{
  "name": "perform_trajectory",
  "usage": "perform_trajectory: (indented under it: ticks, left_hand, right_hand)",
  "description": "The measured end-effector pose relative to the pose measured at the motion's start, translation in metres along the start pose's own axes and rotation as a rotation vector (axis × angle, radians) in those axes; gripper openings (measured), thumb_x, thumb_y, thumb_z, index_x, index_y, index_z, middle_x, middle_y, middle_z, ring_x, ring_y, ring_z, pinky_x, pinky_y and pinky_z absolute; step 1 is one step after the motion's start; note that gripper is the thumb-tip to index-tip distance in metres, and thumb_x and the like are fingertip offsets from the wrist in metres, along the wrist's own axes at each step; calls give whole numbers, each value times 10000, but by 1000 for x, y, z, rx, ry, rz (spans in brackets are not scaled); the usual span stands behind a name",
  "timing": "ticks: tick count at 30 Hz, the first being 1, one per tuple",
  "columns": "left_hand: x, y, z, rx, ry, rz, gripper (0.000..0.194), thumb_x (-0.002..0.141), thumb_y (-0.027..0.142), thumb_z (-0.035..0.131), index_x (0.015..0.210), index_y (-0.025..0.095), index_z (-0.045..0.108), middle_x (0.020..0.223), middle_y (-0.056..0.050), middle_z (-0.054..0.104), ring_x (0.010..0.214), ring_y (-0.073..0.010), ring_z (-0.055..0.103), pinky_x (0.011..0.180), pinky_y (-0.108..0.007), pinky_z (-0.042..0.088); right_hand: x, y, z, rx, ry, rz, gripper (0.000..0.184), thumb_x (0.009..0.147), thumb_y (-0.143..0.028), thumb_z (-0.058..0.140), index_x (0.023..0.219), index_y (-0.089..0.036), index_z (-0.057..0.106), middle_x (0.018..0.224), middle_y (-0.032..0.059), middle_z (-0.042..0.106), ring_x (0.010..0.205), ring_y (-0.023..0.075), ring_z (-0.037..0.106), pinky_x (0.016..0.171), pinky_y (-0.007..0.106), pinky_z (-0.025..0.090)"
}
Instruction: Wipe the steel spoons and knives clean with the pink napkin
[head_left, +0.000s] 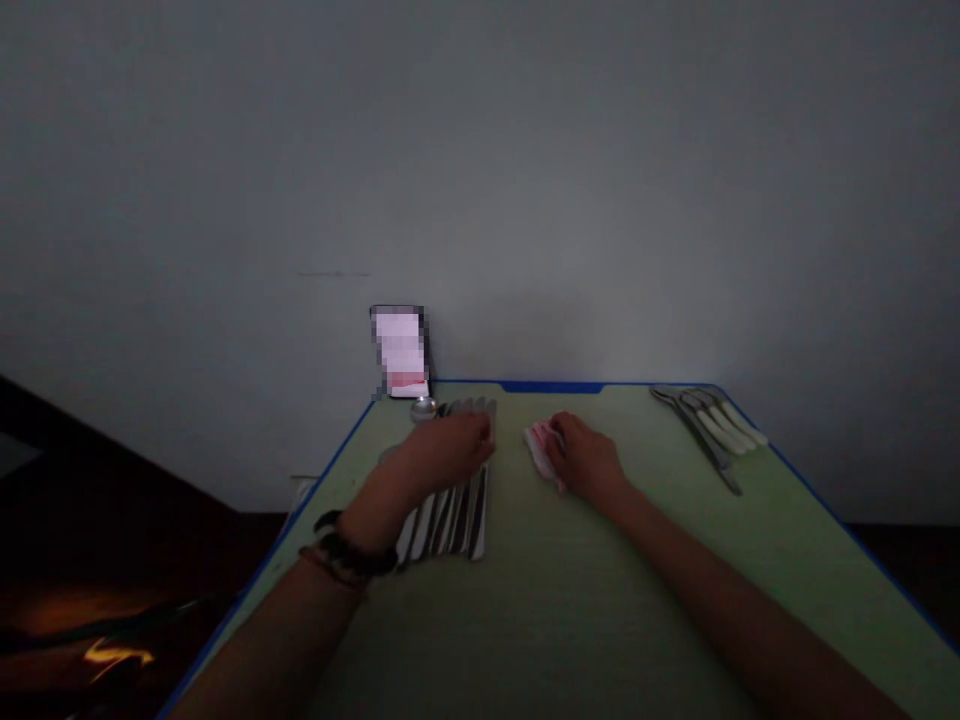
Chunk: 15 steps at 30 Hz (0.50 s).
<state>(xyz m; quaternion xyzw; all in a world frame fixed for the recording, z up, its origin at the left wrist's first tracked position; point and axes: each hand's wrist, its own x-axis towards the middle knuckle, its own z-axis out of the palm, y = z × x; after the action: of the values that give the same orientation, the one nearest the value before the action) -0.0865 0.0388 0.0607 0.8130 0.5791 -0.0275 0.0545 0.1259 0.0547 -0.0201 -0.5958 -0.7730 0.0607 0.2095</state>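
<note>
- Gripping pink-and-white cloth in right hand, fingers closed, towards table's far edge.
- Curling left hand over cutlery row nearer left edge; cannot tell whether holding a piece.

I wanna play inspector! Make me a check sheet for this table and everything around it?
Surface: pale green table, blue edge.
Main things: cutlery row at left; pink-and-white cloth in the middle; light-handled cutlery at far right.
Clutter: lit phone standing at the far-left corner.
Hands: left hand over the row, grip unclear; right hand at the cloth.
Cables: nothing seen.
Surroundings: grey wall behind; lower left too dark to read.
</note>
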Motion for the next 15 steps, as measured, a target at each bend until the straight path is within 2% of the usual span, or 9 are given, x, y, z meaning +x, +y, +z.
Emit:
perform_trajectory:
  ticks: [3,6,9,15]
  left_hand:
    - [1,-42,-11,61,20,-161,315,886,335,393,1021,140,601,1058,-146,644,908,-251,618,723,-327,462]
    - [-3,-68,-13,95,15,-254,340,874,353,415,1073,141,591,1145,-155,613,995,-256,600,777,-331,472]
    - [-2,-73,-7,102,-35,-279,348,810,370,514,1080,170,605,1140,-138,632,986,-254,616,771,-325,490]
    - [9,-66,14,101,-134,-292,327,695,363,620,949,165,679,1004,-164,697,912,-307,657,714,-363,516]
  right_hand:
    - [1,1,4,50,34,-22,252,914,-351,375,1046,-203,530,1031,74,647,827,177,626,668,263,406]
    - [-4,8,6,131,34,-70,251,907,-339,389,1071,-210,528,1052,65,648,878,178,624,731,272,425]
    - [-7,13,5,157,27,-90,267,901,-343,397,1080,-206,540,1074,68,645,905,184,619,766,288,435]
    - [-10,12,5,173,35,-100,298,908,-358,384,1097,-200,551,1074,72,645,898,187,618,787,304,446]
